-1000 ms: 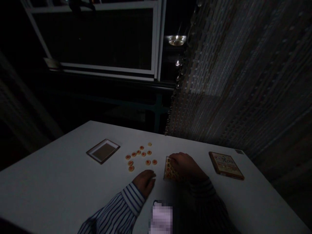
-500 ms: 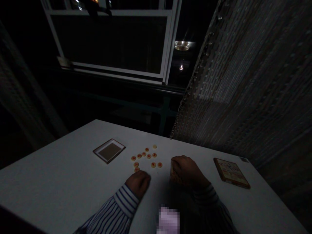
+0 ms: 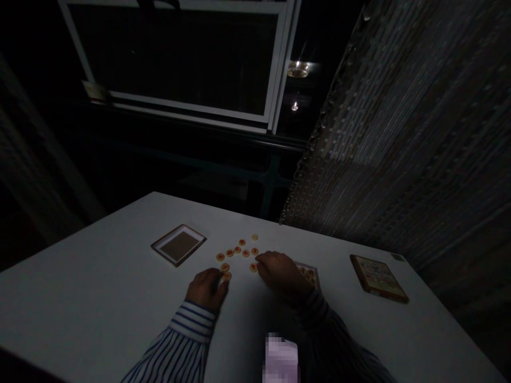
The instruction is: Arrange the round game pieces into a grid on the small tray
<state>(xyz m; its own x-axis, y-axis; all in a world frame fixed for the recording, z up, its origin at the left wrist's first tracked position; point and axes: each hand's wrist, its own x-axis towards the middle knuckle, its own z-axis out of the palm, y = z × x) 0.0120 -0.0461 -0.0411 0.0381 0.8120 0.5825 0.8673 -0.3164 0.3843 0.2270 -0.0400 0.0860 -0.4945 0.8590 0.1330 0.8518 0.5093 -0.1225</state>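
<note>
Several round Chinese chess pieces (image 3: pixel 237 249) with red characters lie face up on the white table (image 3: pixel 120 298); one pale disc (image 3: pixel 254 237) shows no mark. My left hand (image 3: pixel 205 289) has its thumb and forefinger around the nearest red-marked piece (image 3: pixel 226 276), which still rests on the table. My right hand (image 3: pixel 282 274) is closed, fingertips down beside another red-marked piece (image 3: pixel 253 267); what is under its fingers is hidden. Behind the right hand, partly covered by it, is an open box (image 3: pixel 316 272) holding more pieces.
At the left lies an open shallow tray or box lid (image 3: pixel 162 257) with a brown inside. A flat printed box (image 3: pixel 379 279) lies at the right, near a small dark label (image 3: pixel 397 257). A bead curtain (image 3: pixel 359 159) hangs past the table's right rear edge.
My right hand has moved left from the box to the pieces, uncovering part of the box and covering one piece. My left hand has shifted left and opened around the nearest piece.
</note>
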